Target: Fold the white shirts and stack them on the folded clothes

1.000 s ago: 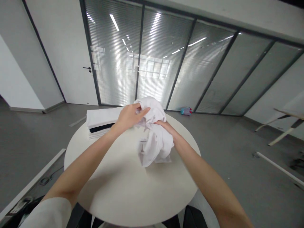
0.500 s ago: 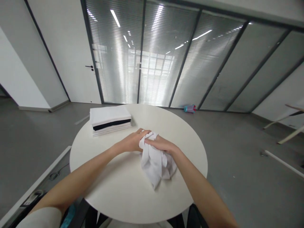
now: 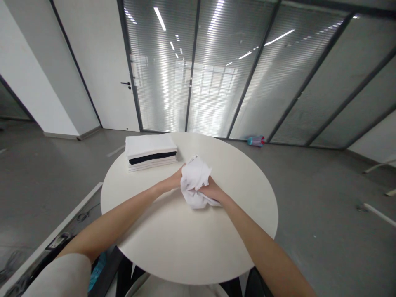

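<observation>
A crumpled white cloth [image 3: 194,181] lies bunched near the middle of a round white table [image 3: 241,177]. My left hand [image 3: 175,181] grips its left side, fingers mostly buried in the fabric. On the other side, my right hand [image 3: 213,190] is closed on its lower right part. Both hands rest low on the tabletop. A neat stack of folded white cloths with one black layer [image 3: 151,152] sits at the table's far left, a short way beyond my left hand.
Grey floor surrounds the table. A glass partition with blinds stands behind it, and a small blue and pink bottle [image 3: 255,141] lies on the floor at its foot. A white door [image 3: 105,74] is at the back left. Cables lie on the floor at the lower left.
The cloth was held up above the table, then brought down onto it. It is now gathered into a tighter bunch between my hands. The camera view shifted to the left.
</observation>
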The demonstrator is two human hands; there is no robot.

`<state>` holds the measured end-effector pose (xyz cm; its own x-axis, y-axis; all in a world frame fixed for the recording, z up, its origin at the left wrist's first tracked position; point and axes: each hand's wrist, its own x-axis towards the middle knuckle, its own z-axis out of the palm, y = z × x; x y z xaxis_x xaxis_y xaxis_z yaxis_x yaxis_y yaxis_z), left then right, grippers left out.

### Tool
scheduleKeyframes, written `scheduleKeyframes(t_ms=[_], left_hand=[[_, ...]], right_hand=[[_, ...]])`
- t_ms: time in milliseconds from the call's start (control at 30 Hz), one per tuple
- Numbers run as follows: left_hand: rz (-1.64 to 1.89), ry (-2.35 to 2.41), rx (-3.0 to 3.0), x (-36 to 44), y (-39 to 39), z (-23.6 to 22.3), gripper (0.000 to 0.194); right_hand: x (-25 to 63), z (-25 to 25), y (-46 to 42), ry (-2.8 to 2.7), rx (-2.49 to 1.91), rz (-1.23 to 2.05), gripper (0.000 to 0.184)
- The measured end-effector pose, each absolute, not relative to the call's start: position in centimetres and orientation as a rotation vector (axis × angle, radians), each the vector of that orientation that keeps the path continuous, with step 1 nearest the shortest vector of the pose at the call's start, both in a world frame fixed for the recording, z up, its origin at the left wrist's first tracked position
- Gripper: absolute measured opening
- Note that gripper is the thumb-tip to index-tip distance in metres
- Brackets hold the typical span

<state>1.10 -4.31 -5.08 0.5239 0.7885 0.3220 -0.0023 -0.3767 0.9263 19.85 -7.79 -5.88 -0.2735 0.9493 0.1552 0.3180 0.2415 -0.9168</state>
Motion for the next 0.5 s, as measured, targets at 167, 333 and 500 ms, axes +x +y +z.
scheduleKeyframes(t_ms=[167, 333, 500], left_hand=[[0.988, 0.882, 1.995, -2.1, -1.0, -4.0, 0.054], [1.501, 1.362, 2.253, -5.9, 1.3, -3.0, 0.035], [1.318, 1.989, 2.417, -8.8, 1.6, -3.0, 0.055]], right_hand=[[22.3, -3.7, -5.9, -1.496, -1.342, 0.348, 0.066], [25.9, 0.1, -2.0, -1.275, -1.515, -0.370, 0.060], [26.2, -1.4, 2.8, -1.892, -2.000, -0.170, 0.089]])
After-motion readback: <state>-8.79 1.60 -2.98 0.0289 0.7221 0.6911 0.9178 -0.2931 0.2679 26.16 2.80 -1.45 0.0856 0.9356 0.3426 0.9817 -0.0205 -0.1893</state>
